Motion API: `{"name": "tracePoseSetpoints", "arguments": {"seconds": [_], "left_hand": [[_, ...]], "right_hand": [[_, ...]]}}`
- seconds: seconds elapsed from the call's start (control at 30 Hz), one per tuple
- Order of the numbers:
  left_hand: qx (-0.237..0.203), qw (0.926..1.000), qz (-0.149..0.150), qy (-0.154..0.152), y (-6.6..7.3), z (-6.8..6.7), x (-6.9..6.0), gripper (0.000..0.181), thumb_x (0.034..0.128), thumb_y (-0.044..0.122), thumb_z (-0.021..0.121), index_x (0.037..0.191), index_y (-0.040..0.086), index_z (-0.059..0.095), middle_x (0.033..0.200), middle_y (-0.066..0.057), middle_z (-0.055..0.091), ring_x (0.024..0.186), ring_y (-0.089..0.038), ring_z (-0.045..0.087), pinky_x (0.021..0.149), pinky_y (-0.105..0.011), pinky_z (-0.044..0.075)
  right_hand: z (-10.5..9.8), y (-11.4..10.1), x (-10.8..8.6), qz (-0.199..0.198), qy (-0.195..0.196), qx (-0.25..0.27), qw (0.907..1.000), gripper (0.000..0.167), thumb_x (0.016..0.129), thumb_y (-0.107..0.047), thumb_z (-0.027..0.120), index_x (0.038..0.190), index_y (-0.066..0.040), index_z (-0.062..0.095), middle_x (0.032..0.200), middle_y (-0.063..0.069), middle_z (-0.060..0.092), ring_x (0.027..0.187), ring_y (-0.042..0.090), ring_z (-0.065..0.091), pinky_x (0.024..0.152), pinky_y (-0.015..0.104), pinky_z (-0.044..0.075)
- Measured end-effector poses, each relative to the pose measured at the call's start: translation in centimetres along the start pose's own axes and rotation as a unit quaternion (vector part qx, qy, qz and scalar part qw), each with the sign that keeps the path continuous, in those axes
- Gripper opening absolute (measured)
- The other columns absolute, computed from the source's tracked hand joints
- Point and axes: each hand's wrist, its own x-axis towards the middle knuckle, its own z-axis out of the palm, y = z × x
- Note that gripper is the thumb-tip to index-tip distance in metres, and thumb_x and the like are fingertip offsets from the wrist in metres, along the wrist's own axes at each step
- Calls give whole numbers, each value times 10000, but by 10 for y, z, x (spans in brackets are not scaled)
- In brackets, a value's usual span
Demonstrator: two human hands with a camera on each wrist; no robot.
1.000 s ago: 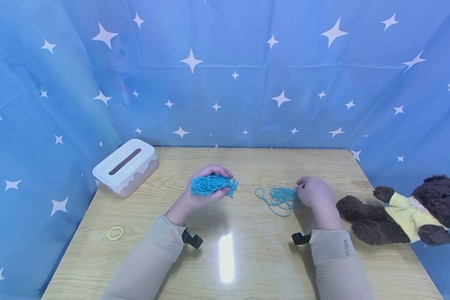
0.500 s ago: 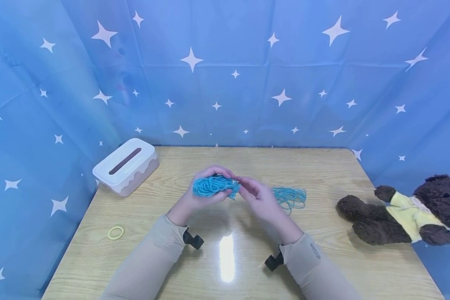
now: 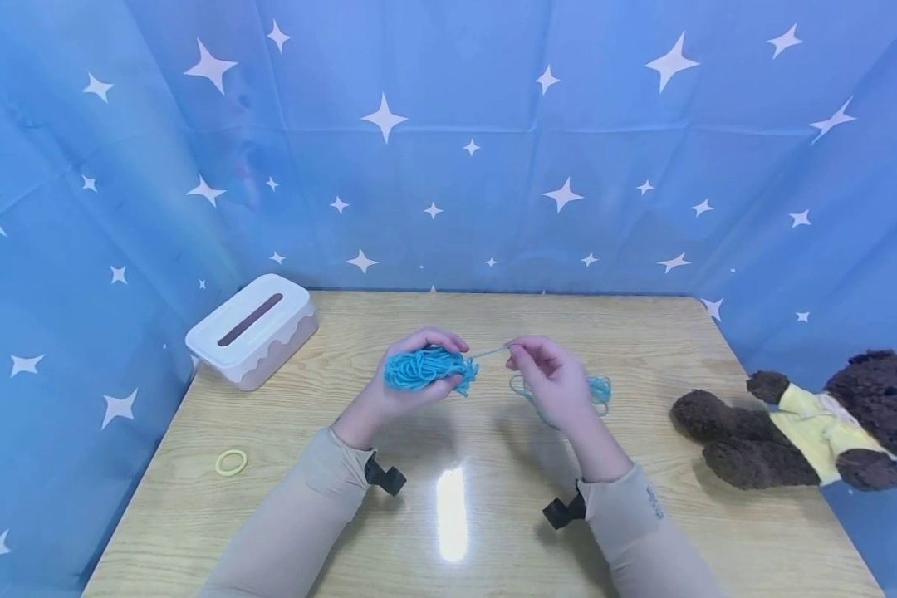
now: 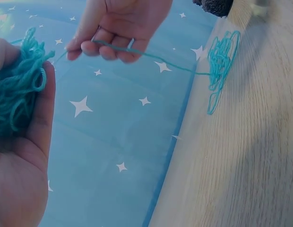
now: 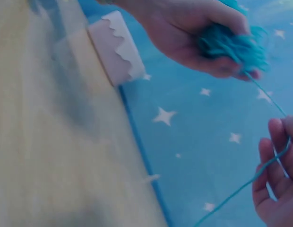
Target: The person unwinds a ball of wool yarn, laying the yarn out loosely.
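A bundle of blue yarn [image 3: 424,369] lies in my left hand [image 3: 389,394], which grips it between thumb and fingers above the table. From the bundle's right end a single strand [image 3: 489,353] runs to my right hand [image 3: 556,382], where thumb and index finger pinch it. In the left wrist view the strand passes on across the right hand's fingers [image 4: 123,56] down to a loose pile of yarn [image 4: 222,61] on the tabletop. The right hand partly covers that pile in the head view.
A white tissue box [image 3: 254,328] with a slotted lid stands at the table's back left. Nearer the front left lies a yellow ring [image 3: 231,463]. At the right edge rests a brown plush toy in a yellow shirt [image 3: 811,428]. A starry blue curtain [image 3: 448,166] hangs behind the wooden table [image 3: 389,531].
My right hand has gone from the loose pile to the bundle's end, then back a little to the right, drawing the strand out. The left hand has stayed nearly still with the bundle.
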Motion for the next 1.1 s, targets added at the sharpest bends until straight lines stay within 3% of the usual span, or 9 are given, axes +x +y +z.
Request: {"name": "tracePoseSetpoints", "arguments": {"seconds": [0.13,0.33,0.43,0.5,0.63,0.73,0.9,1.0,1.1], "left_hand": [[14,10000,-1,28,-1,0,0,351,854,-139,792,1158,-16,665,1261,-273,724,1179,-375,727,1019,-268,620],[-1,10000,38,40,0,0,0,352,849,-147,785,1153,-16,666,1245,-276,723,1179,-187,724,1013,-263,616],[-17,10000,50,57,1,0,0,354,845,-155,783,1149,-20,664,1239,-282,725,1176,-159,720,1012,-267,619],[-9,10000,43,73,1,0,0,350,848,-153,782,1150,-22,662,1243,-287,724,1178,-214,730,1018,-272,621],[9,9999,-94,121,3,0,0,347,855,-138,783,1154,-12,659,1288,-282,716,1214,-386,716,1033,-272,614],[86,9994,-274,175,4,-1,-1,348,861,-113,792,1157,19,666,1332,-245,713,1264,-433,687,1052,-263,599],[159,9988,-419,216,2,-2,-1,349,870,-89,802,1163,51,673,1359,-202,713,1309,-374,676,1074,-258,584],[155,9989,-384,204,2,-3,-1,343,877,-83,803,1165,48,672,1363,-209,708,1309,-394,671,1078,-255,579],[183,9991,-337,205,2,-4,-1,333,887,-68,803,1170,47,670,1368,-210,704,1319,-383,667,1092,-259,573]], "right_hand": [[-17,-4,4,-267,364,60,9990,211,1097,-109,658,1172,71,738,914,-151,760,887,-19,718,837,140,585],[-36,-6,8,-497,716,183,9960,193,1108,-84,629,1144,90,706,896,-178,738,879,2,706,802,141,572],[-45,-5,9,-497,936,309,9939,182,1108,-80,625,1140,78,710,888,-157,744,873,14,712,807,149,580],[-50,-5,10,-491,1133,339,9918,152,1106,-86,632,1120,28,732,880,-149,747,860,20,713,794,152,584],[-63,-4,12,-442,1565,91,9866,179,1099,-110,651,1112,48,733,851,-179,739,821,9,700,700,138,552],[-76,-2,14,-239,1777,-296,9833,215,1101,-165,662,1117,38,729,845,-215,726,815,-8,692,671,120,524],[-95,3,16,448,1978,-901,9751,158,1112,-308,650,1114,-178,740,858,-266,706,859,-37,683,746,99,521],[-103,6,16,839,2092,-1299,9656,228,1116,-373,623,1157,-182,741,866,-285,697,851,-54,661,742,94,500],[-107,10,16,1072,2075,-1733,9568,325,1123,-385,584,1214,-111,735,937,-152,765,844,-2,653,707,131,497]]}}
